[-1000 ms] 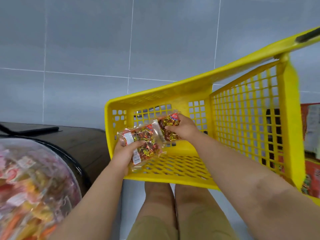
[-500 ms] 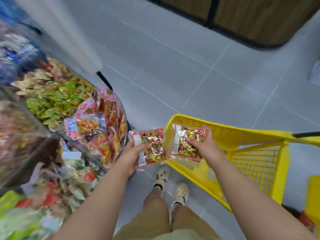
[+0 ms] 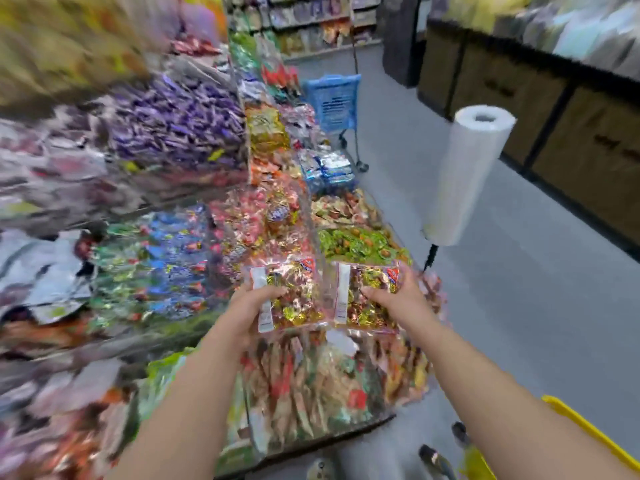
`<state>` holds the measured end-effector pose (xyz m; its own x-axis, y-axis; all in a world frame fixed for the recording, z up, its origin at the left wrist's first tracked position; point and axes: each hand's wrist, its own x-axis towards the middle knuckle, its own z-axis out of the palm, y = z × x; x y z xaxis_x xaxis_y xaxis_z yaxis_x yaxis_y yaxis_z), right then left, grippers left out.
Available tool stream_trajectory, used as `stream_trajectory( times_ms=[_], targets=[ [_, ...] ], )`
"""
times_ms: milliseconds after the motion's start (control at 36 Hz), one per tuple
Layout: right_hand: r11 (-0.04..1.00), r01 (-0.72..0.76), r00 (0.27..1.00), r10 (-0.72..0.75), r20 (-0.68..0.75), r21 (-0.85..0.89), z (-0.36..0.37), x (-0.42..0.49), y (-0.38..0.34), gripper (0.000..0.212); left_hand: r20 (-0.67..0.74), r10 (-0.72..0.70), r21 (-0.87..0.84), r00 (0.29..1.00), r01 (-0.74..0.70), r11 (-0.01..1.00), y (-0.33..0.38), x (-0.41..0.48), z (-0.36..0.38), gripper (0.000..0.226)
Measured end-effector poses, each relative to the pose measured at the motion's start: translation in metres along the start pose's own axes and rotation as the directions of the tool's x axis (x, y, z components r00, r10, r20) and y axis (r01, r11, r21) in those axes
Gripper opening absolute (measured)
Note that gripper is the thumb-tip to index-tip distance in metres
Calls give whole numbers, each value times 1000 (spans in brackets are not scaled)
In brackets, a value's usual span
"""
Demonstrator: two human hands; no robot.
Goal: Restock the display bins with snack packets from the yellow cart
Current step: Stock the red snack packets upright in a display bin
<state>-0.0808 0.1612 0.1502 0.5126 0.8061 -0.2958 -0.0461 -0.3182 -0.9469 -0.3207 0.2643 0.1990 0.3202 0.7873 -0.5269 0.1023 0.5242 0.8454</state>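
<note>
1. No writing can be read anywhere: each packet carries a white label strip down its left side and a red-and-blue badge at its top right corner, but the print is too blurred to make out.
2. The shelves on the far left (image 3: pixel 86 140) are smeared by motion blur; you can only tell purple, silver and blue wrappers apart by colour.
3. Your left hand (image 3: pixel 247 308) is closed on the left packet (image 3: pixel 289 294), thumb on its face and fingers hidden behind it; the clear bag shows gold and red wrapped sweets.
4. Your right hand (image 3: pixel 398 301) grips the right packet (image 3: pixel 363 296) the same way, thumb across the front. The two packets sit side by side, just about touching at their inner edges.
5. Both packets are held above the near clear display bin (image 3: pixel 329 386), which is full of orange and red wrapped snacks; whether they touch its contents cannot be told.
6. Further off, a bin of green sweets (image 3: pixel 356 242) lies just beyond the right packet.
7. A roll of plastic bags (image 3: pixel 467 174) stands on a post to the right, and a blue cart (image 3: pixel 334 100) sits far down the aisle.
8. The yellow cart (image 3: pixel 588 434) is cut off at the near right corner; only a rim edge shows.
</note>
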Motion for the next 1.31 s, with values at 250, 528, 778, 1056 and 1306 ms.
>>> stream_trajectory(
  times_ms=[250,528,778,1056,1306],
  targets=[
    [997,49,996,-44,77,-66,143,57,-87,99,-176,118,-15,977,-123,992,88,45,-133,58],
    [996,-5,996,13,86,-91,207,91,-115,91,-469,191,281,862,-59,958,104,111,-176,116],
    [983,-116,989,128,77,-146,221,112,-118,97,-133,475,947,870,-29,319,117,125,-167,40],
    [994,-99,991,102,86,-39,198,127,-128,101,-265,604,928,752,28,373,127,129,-138,51],
    [998,-68,939,58,340,18,173,118,-147,71,-42,463,431,886,-402,808,137,104,-82,24]
  ],
)
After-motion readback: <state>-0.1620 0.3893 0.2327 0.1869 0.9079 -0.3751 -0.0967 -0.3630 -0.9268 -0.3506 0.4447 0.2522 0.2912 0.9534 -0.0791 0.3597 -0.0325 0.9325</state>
